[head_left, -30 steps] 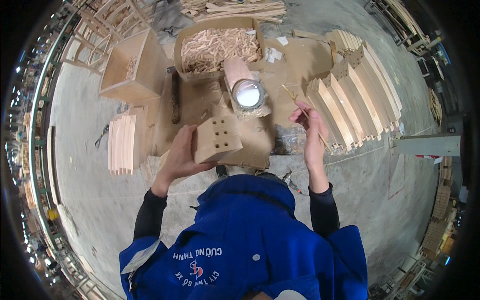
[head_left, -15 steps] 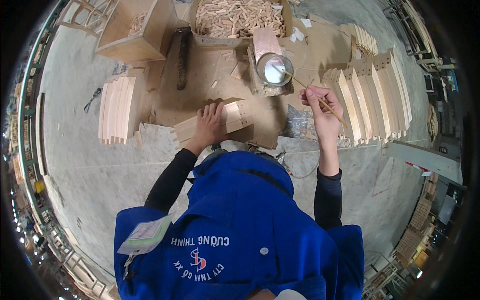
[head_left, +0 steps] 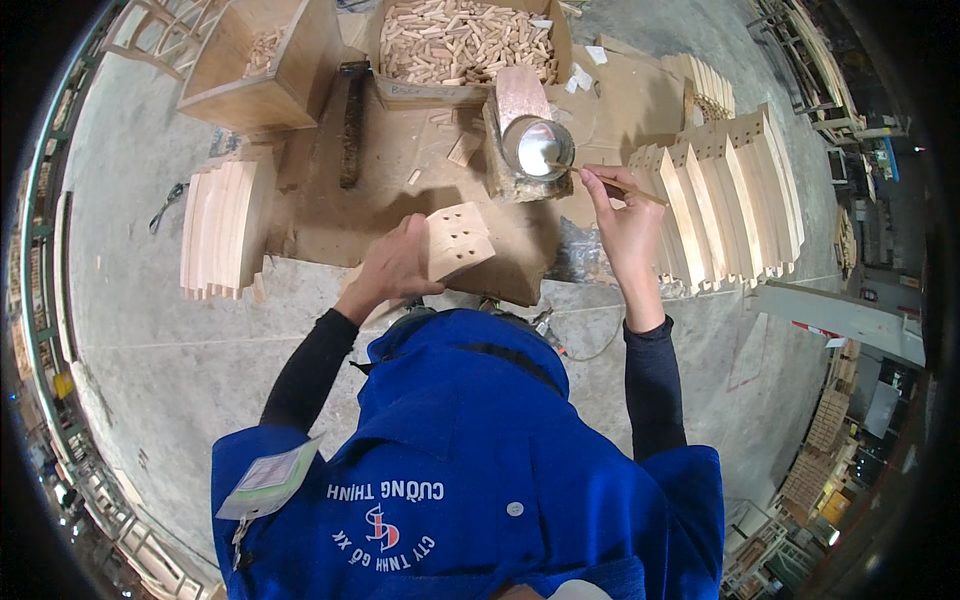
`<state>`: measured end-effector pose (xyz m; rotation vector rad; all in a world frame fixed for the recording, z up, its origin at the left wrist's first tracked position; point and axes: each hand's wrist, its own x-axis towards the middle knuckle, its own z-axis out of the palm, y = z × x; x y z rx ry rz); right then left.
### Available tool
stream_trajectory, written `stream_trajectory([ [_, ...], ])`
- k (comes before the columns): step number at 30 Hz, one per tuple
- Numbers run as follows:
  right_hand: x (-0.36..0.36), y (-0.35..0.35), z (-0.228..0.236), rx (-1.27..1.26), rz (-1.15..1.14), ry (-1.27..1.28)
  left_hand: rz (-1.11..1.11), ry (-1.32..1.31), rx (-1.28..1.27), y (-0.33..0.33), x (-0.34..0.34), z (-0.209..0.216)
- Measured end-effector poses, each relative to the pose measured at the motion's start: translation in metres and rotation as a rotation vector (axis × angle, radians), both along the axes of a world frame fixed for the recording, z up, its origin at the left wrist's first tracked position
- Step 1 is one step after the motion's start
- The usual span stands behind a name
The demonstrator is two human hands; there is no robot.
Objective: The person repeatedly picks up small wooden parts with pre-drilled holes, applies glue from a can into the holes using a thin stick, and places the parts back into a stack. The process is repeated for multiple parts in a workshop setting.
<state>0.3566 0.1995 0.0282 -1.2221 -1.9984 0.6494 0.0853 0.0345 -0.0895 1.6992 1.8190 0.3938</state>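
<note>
My left hand (head_left: 395,262) is wrapped round a bundle of pale wooden pieces (head_left: 461,240), whose end faces, dotted with dark drilled holes, tilt up toward me. In my right hand (head_left: 627,225) a thin stick (head_left: 640,190) is pinched between thumb and fingers. Its far tip reaches the rim of a round container (head_left: 567,148) of white liquid, probably glue. That container stands on a wooden block (head_left: 511,181). To the right of my right hand stands a row of curved wooden pieces (head_left: 715,205), with holes in their upper ends.
A carton (head_left: 432,95) full of small wooden dowels stands at the back, beside a wooden box (head_left: 245,107) holding a few more. A dark bar (head_left: 352,125) lies on the cardboard (head_left: 400,215). More wooden pieces (head_left: 228,228) are stacked at left.
My left hand has gripped and tilted up the wooden pieces, so their holed ends now face me. My right hand has lowered the stick's near end, its tip still at the container.
</note>
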Motion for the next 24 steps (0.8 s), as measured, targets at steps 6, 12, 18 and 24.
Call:
stream_trajectory([
  [6,-0.002,-0.003,0.001,0.038,0.041,-0.13,-0.031,-0.086,0.053,-0.027,-0.003,0.059],
  [12,-0.009,-0.02,-0.002,-0.023,0.061,-0.054,0.057,-0.071,-0.051,-0.04,0.002,0.11],
  [18,-0.008,-0.018,-0.017,-0.204,0.046,0.278,0.106,-0.06,-0.021,-0.044,0.017,0.133],
  [24,0.0,-0.004,-0.03,-0.534,-0.045,0.709,0.108,-0.035,-0.066,-0.044,0.033,0.145],
])
